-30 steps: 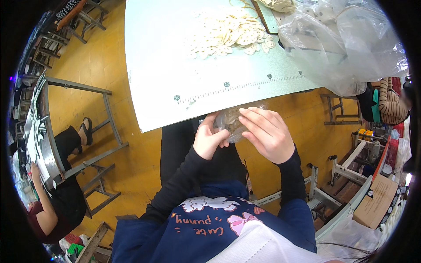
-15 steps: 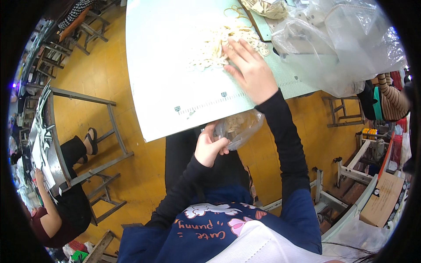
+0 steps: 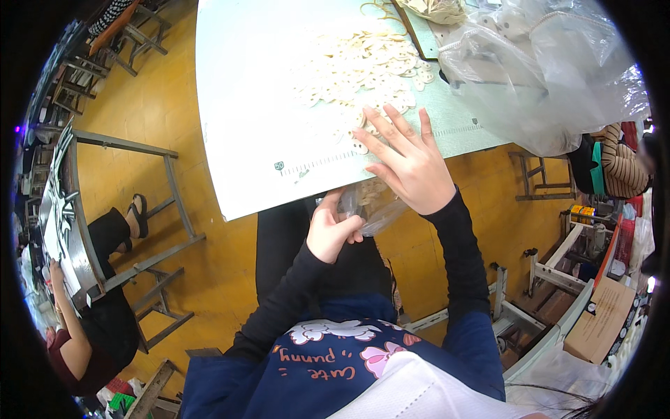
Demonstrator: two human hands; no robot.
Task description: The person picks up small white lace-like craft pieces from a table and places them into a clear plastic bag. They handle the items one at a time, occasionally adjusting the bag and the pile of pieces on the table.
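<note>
Many small flat cream-coloured pieces (image 3: pixel 370 66), some with tiny holes, lie heaped on the pale table (image 3: pixel 244 105). My right hand (image 3: pixel 417 171) is over the table's near edge, open with its fingers spread, and its fingertips are at a few pieces pulled away from the heap. Just under that edge my left hand (image 3: pixel 331 229) grips a clear plastic bag (image 3: pixel 382 222) between thumb and fingers. Similar cream pieces show through the bag. My right hand hides part of the bag's mouth.
Large clear plastic bags (image 3: pixel 537 77) cover the table's right side, beside a dark-edged board (image 3: pixel 415 31) and a crumpled beige bundle (image 3: pixel 436 8). At left, a person (image 3: pixel 77 342) sits by another table (image 3: pixel 84 230). A cardboard box (image 3: pixel 600 320) stands at lower right.
My right hand has drawn back from the heap toward the near edge and the bag, its fingers spreading. Some pieces have slid along with it. My left hand keeps its hold.
</note>
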